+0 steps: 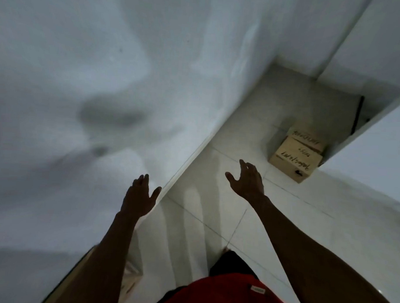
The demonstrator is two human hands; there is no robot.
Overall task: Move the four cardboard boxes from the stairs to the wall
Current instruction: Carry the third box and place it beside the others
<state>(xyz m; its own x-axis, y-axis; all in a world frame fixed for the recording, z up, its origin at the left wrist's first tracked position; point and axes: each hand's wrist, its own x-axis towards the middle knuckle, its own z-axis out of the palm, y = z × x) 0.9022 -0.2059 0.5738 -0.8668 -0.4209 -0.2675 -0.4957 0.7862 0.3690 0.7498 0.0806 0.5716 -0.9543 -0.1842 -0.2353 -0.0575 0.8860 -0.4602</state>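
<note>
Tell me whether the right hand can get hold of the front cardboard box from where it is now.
Probably not yet. The right hand is open and empty, raised toward the front cardboard box, but bare floor tiles show between them. Nothing blocks the way; the person would likely need to step closer and reach down.

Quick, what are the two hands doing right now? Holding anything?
Left hand: open, fingers spread, holding nothing.
Right hand: open, fingers spread, holding nothing.
</note>
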